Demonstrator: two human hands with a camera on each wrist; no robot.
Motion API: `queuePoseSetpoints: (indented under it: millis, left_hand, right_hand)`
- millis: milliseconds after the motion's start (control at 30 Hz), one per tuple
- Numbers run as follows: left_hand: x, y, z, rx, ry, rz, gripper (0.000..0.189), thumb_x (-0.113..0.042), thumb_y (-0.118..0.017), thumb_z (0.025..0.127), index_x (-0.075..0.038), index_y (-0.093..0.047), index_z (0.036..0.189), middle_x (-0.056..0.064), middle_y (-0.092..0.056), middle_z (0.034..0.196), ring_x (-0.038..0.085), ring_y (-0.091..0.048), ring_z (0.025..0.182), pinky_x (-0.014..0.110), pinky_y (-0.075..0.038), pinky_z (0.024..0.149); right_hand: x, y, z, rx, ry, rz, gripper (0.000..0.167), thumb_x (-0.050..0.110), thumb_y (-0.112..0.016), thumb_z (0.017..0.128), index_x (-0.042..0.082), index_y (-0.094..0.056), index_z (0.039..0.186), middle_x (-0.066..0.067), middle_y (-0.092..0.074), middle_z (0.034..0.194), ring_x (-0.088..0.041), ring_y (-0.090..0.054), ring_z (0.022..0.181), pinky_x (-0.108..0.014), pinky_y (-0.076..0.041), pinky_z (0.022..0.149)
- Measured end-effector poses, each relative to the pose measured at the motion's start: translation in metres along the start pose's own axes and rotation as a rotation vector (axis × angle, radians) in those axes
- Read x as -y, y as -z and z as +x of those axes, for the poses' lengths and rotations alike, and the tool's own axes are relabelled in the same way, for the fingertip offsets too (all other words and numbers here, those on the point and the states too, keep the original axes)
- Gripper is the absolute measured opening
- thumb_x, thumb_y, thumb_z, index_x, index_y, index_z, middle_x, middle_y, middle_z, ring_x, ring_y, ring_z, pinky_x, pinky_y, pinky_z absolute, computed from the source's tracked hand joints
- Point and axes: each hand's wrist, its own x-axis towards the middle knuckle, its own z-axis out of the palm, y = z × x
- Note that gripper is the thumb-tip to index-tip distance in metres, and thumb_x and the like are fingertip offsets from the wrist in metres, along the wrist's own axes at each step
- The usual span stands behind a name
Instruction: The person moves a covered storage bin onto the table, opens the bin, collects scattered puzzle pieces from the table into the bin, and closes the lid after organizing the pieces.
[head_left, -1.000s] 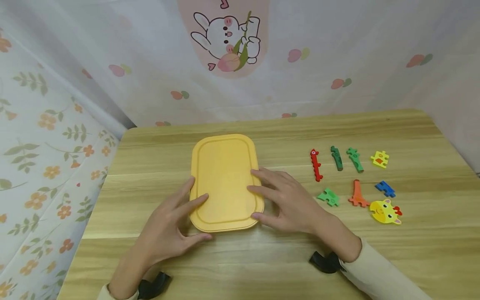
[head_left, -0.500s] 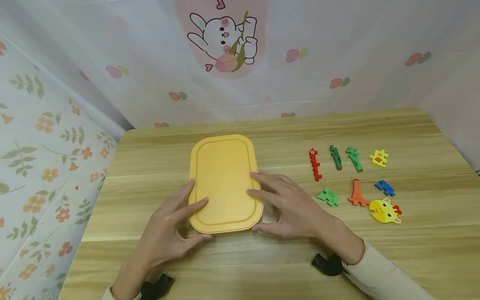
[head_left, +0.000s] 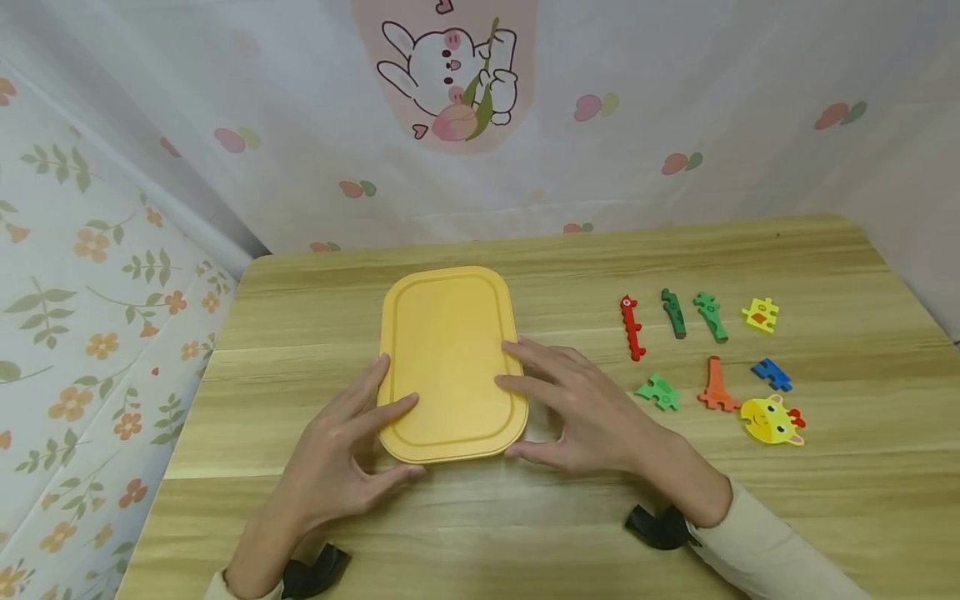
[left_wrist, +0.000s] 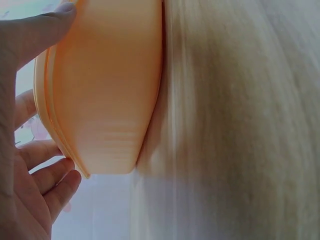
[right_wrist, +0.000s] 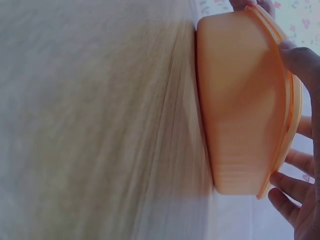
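Note:
A yellow plastic storage box with its rounded lid [head_left: 450,350] on stands on the wooden table. My left hand [head_left: 341,450] holds it at the near left corner, index finger on top and thumb at the front edge. On the right side my right hand [head_left: 588,408] grips the rim, two fingertips over the lid and the thumb at the near corner. Seen from the left wrist, the box wall [left_wrist: 107,100] rests on the tabletop while thumb and fingers sit at the lid's rim. The right wrist view has the same hold on the opposite wall [right_wrist: 240,110]. The inside is hidden.
Several flat puzzle pieces lie to the right: a red one [head_left: 632,329], dark green [head_left: 673,314], green [head_left: 709,317], yellow [head_left: 761,315], blue [head_left: 772,375], orange [head_left: 716,387], light green [head_left: 659,392] and a yellow giraffe head [head_left: 768,421]. A patterned curtain [head_left: 622,158] hangs behind the table.
My right thumb has shifted slightly down at the box's near right corner. The box stays in place between both hands, and the puzzle pieces have not moved.

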Motion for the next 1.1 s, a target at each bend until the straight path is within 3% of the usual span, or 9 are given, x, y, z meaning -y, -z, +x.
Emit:
queuePoseSetpoints:
  millis: [100, 233, 333, 433, 533, 633, 733, 867, 1100]
  left_hand:
    - [-0.001, 0.001, 0.0, -0.003, 0.006, -0.014, 0.079, -0.054, -0.097, 0.069, -0.026, -0.072, 0.138, 0.013, -0.04, 0.169, 0.035, -0.046, 0.153, 0.059, -0.048, 0.116]
    - [-0.003, 0.003, 0.002, -0.009, 0.017, -0.036, 0.079, -0.052, -0.098, 0.068, -0.025, -0.072, 0.138, 0.013, -0.04, 0.17, 0.033, -0.045, 0.155, 0.042, -0.041, 0.126]
    - [-0.003, 0.003, 0.003, -0.021, 0.019, -0.058, 0.078, -0.051, -0.098, 0.069, -0.025, -0.072, 0.138, 0.012, -0.039, 0.17, 0.032, -0.044, 0.156, 0.028, -0.03, 0.129]
    - [-0.003, 0.004, 0.003, -0.03, 0.02, -0.079, 0.077, -0.052, -0.097, 0.071, -0.024, -0.072, 0.138, 0.013, -0.039, 0.17, 0.032, -0.042, 0.156, 0.022, -0.024, 0.13]
    - [-0.003, 0.004, 0.003, -0.033, 0.024, -0.092, 0.076, -0.053, -0.096, 0.072, -0.024, -0.072, 0.138, 0.013, -0.039, 0.17, 0.032, -0.041, 0.157, 0.021, -0.023, 0.13]
    - [-0.003, 0.004, 0.002, -0.036, 0.022, -0.099, 0.076, -0.053, -0.096, 0.072, -0.023, -0.072, 0.138, 0.014, -0.039, 0.17, 0.032, -0.04, 0.158, 0.021, -0.022, 0.13]
    - [-0.002, 0.004, 0.003, -0.038, 0.014, -0.103, 0.076, -0.052, -0.096, 0.072, -0.023, -0.072, 0.138, 0.014, -0.039, 0.17, 0.032, -0.04, 0.158, 0.021, -0.022, 0.131]
    - [-0.001, 0.003, 0.003, -0.031, 0.016, -0.11, 0.076, -0.049, -0.097, 0.072, -0.023, -0.071, 0.139, 0.014, -0.039, 0.17, 0.032, -0.039, 0.158, 0.021, -0.022, 0.131]
    - [-0.001, 0.001, 0.002, -0.022, 0.029, -0.119, 0.078, -0.045, -0.099, 0.07, -0.024, -0.071, 0.14, 0.013, -0.038, 0.171, 0.032, -0.038, 0.159, 0.023, -0.022, 0.131]
  right_hand:
    - [-0.001, 0.001, 0.0, 0.005, -0.02, 0.018, 0.079, 0.063, -0.085, 0.081, 0.022, -0.064, 0.145, -0.007, -0.043, 0.168, -0.03, -0.045, 0.153, -0.054, -0.047, 0.118]
    - [-0.001, 0.003, 0.003, -0.035, -0.146, 0.125, 0.072, 0.047, -0.082, 0.089, 0.021, -0.058, 0.151, -0.005, -0.047, 0.165, -0.027, -0.052, 0.147, -0.055, -0.049, 0.115]
    - [0.0, 0.004, 0.01, -0.109, -0.297, 0.296, 0.058, 0.028, -0.076, 0.097, 0.016, -0.057, 0.15, -0.006, -0.06, 0.15, -0.024, -0.064, 0.129, -0.048, -0.056, 0.107]
    - [0.001, 0.005, 0.018, -0.154, -0.443, 0.511, 0.047, 0.018, -0.072, 0.101, 0.012, -0.06, 0.146, -0.008, -0.068, 0.131, -0.019, -0.069, 0.108, -0.032, -0.061, 0.094]
    - [0.002, 0.006, 0.023, -0.15, -0.564, 0.697, 0.045, 0.015, -0.071, 0.102, 0.009, -0.061, 0.146, -0.012, -0.069, 0.125, -0.019, -0.069, 0.105, -0.025, -0.061, 0.088]
    - [0.002, 0.008, 0.025, -0.125, -0.66, 0.835, 0.049, 0.016, -0.071, 0.102, 0.01, -0.058, 0.148, -0.015, -0.066, 0.131, -0.018, -0.072, 0.107, -0.031, -0.065, 0.085]
    - [0.002, 0.011, 0.026, -0.103, -0.73, 0.943, 0.051, 0.016, -0.072, 0.101, 0.01, -0.056, 0.15, -0.017, -0.063, 0.135, -0.017, -0.074, 0.106, -0.04, -0.067, 0.083]
    - [0.002, 0.013, 0.027, -0.085, -0.798, 1.045, 0.051, 0.015, -0.071, 0.101, 0.008, -0.056, 0.15, -0.018, -0.061, 0.137, -0.015, -0.072, 0.104, -0.036, -0.066, 0.085]
    - [0.002, 0.013, 0.027, -0.041, -0.835, 1.08, 0.053, 0.017, -0.07, 0.101, 0.007, -0.055, 0.151, -0.017, -0.06, 0.136, -0.014, -0.073, 0.102, -0.034, -0.066, 0.085]
